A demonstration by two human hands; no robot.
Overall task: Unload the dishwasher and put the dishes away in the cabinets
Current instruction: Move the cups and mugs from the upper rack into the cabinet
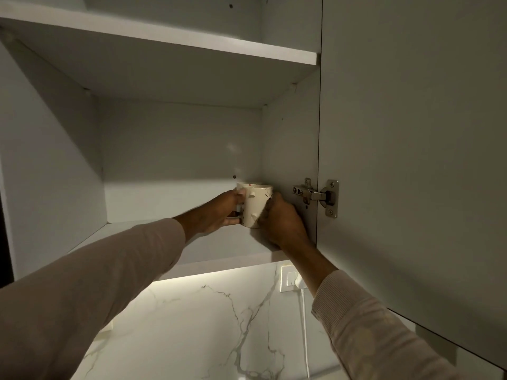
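Head view: our left hand (219,212) and right hand (282,223) clasp a cream mug (256,207), fingers pressed around its smooth, breakable, likely slippery sides above the shelf (219,259).

Mug (256,207): cream, with small scattered dark and red marks.
Cabinet (178,149): plain white interior and shelves.
Cabinet door (411,160): plain white.
Hinge (318,195): silver metal.
Backsplash (208,325): white marble pattern, grey veining.
Sleeves (90,292): pale beige.
Wall socket (288,278): white.
Cable (304,333): white.
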